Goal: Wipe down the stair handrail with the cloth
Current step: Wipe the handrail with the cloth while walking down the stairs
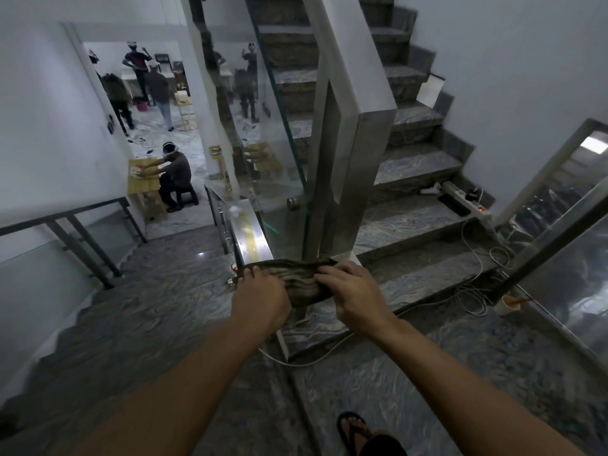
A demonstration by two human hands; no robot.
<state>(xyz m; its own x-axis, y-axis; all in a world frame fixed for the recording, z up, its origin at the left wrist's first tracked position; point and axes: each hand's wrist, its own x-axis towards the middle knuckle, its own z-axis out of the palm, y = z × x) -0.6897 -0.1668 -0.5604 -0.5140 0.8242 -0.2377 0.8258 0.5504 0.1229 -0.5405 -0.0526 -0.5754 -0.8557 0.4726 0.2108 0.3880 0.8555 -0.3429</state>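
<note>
A dark olive cloth (301, 278) lies draped across the near end of the flat steel handrail (247, 233), which runs down and away beside a glass panel. My left hand (260, 296) grips the cloth's left side and my right hand (353, 296) holds its right side, fingers curled over the fabric. The rail's near end is hidden under the cloth and my hands. A second steel handrail (345, 57) rises steeply along the upper flight just behind the cloth.
A steel post (332, 192) and glass panel (283, 133) stand just beyond my hands. Marble steps climb at right, with a power strip (467, 199) and white cables (473, 291) on them. A cup (508, 304) sits on the landing. People work on the floor below at left.
</note>
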